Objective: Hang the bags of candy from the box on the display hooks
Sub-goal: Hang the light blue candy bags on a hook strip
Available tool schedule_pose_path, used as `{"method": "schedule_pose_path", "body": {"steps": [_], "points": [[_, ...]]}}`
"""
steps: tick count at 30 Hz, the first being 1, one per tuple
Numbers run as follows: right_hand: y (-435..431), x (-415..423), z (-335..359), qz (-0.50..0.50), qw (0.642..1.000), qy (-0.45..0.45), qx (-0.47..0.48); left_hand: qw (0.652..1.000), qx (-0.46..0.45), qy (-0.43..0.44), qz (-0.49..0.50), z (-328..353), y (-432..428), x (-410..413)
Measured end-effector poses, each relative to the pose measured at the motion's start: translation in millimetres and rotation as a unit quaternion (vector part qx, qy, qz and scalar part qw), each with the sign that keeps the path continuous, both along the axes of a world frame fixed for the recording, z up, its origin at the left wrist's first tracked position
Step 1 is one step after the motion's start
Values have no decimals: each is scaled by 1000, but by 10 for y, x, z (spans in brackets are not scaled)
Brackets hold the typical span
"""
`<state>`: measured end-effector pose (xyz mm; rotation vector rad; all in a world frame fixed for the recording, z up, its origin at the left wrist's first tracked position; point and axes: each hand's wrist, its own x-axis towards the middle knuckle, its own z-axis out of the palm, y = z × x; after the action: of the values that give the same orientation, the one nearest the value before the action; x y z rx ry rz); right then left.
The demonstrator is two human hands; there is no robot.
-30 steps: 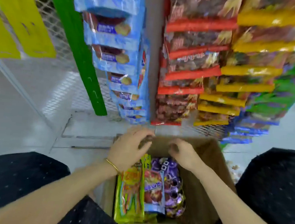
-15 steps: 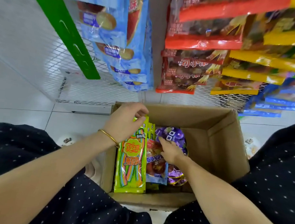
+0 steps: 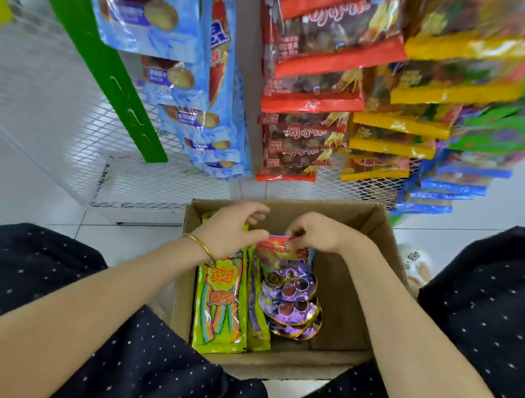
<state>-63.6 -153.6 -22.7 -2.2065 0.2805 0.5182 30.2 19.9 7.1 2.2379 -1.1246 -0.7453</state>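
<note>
Pinching the red-topped plastic candy bag (image 3: 272, 250) by its header, as your right hand (image 3: 318, 231) does, suits it: likely light, floppy, slippery. Your left hand (image 3: 230, 229) curls over tall green foil bags (image 3: 220, 299); grip unclear.

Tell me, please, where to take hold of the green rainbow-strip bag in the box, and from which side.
Probably its far end, where the left hand is. The green bag is long and flat, wedged between the box wall and other bags, so its sides are shut in. Come from above with a pinch grip across the two faces.
</note>
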Motion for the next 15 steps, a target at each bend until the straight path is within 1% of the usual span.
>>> {"method": "schedule_pose_path", "body": {"steps": [2, 3, 5, 6, 7, 9, 11, 12, 13, 15], "points": [[14, -9, 353, -3, 999, -34, -23, 1000, 0, -10, -2, 115, -28, -56], [17, -17, 506, -9, 998, -59, -28, 999, -10, -43, 1, 189, -36, -62], [40, -52, 779, -36, 991, -126, -30, 993, -54, -103, 14, 382, -24, -57], [54, -86, 888, -62, 984, -165, -17, 990, -82, -114, 23, 492, -6, -42], [83, -132, 992, -94, 974, -206, 13, 986, -111, -117, 33, 618, 24, -30], [151, -235, 1180, -161, 939, -289, 91, 979, -160, -107, 63, 906, 105, -4], [240, -323, 1380, -187, 903, -357, 148, 974, -188, -86, 93, 1222, 206, -2], [301, -348, 1496, -183, 892, -376, 173, 971, -203, -69, 105, 1388, 257, -10], [359, -353, 1616, -177, 883, -394, 182, 968, -218, -53, 114, 1564, 307, -26], [461, -308, 1895, -166, 873, -441, 129, 958, -255, -50, 119, 1936, 409, -43]]}}
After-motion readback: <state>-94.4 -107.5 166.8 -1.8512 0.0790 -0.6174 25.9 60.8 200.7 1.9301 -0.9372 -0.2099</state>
